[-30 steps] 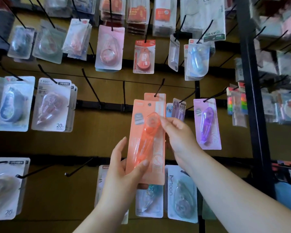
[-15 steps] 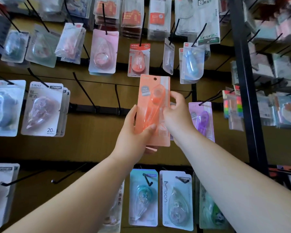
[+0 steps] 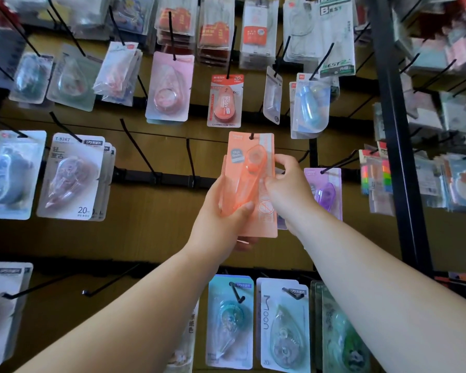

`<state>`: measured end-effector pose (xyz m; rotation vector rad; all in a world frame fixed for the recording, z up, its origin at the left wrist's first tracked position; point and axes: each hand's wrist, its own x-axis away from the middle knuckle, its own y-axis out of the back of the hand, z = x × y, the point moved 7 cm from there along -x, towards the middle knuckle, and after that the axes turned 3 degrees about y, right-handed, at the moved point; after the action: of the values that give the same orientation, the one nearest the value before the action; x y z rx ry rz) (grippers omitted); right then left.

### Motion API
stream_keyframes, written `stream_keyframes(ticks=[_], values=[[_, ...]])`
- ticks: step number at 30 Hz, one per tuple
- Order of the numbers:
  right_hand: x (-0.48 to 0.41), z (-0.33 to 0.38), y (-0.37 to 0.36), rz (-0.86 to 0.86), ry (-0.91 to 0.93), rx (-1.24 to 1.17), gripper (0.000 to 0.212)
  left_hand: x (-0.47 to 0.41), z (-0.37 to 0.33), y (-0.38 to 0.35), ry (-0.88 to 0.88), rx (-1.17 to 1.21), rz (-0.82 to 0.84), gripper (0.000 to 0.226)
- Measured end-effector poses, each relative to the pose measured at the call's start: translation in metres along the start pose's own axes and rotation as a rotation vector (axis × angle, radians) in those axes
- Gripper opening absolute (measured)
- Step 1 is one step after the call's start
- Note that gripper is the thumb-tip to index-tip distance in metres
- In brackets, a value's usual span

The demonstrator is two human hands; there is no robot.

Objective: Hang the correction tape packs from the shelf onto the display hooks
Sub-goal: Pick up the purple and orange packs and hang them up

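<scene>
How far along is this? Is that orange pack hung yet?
Already done: neighbouring hooks carry packs, such as the purple pack. In hand: the left hand and right hand grip the orange pack, its hole at a hook tip, not yet let go. Left: bare hooks wait beside it, and a second orange pack shows behind.

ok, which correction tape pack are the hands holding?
The tall orange blister pack in the middle row: left hand and right hand both grip it, black hook at its hang hole. The purple pack beside it hangs free.
</scene>
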<state>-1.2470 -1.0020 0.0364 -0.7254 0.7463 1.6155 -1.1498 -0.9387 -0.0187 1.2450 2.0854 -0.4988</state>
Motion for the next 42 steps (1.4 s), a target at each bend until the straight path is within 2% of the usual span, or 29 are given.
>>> stream_keyframes(ticks=[7, 12, 21, 27, 31, 34, 37, 41, 42], values=[[-0.004, -0.019, -0.009, -0.007, 0.007, 0.086, 0.036, -0.004, 0.023, -0.003, 0.084, -0.061, 0.071, 0.069], [-0.014, -0.03, -0.015, 0.03, -0.009, 0.124, 0.041, -0.016, 0.031, -0.001, 0.105, -0.114, 0.046, 0.064], [-0.019, -0.05, -0.032, 0.135, 0.01, 0.185, 0.05, -0.035, 0.052, 0.006, 0.132, -0.252, 0.023, 0.07], [-0.024, -0.054, -0.032, 0.124, 0.058, 0.242, 0.051, -0.042, 0.061, 0.004, 0.173, -0.288, -0.01, 0.071], [-0.021, -0.058, -0.031, 0.136, 0.028, 0.328, 0.05, -0.039, 0.064, 0.004, 0.166, -0.362, -0.013, 0.07], [-0.009, -0.063, -0.024, 0.166, 0.005, 0.393, 0.053, -0.022, 0.066, 0.017, 0.184, -0.472, -0.103, 0.072], [0.01, -0.056, -0.005, 0.166, 0.043, 0.502, 0.043, 0.01, 0.053, 0.031, 0.102, -0.458, -0.218, 0.055], [0.047, -0.04, 0.012, 0.233, 0.076, 0.519, 0.028, 0.063, 0.039, 0.045, 0.068, -0.361, -0.222, 0.016], [0.058, -0.038, 0.015, 0.263, 0.079, 0.524, 0.025, 0.078, 0.039, 0.049, 0.085, -0.304, -0.228, 0.018]])
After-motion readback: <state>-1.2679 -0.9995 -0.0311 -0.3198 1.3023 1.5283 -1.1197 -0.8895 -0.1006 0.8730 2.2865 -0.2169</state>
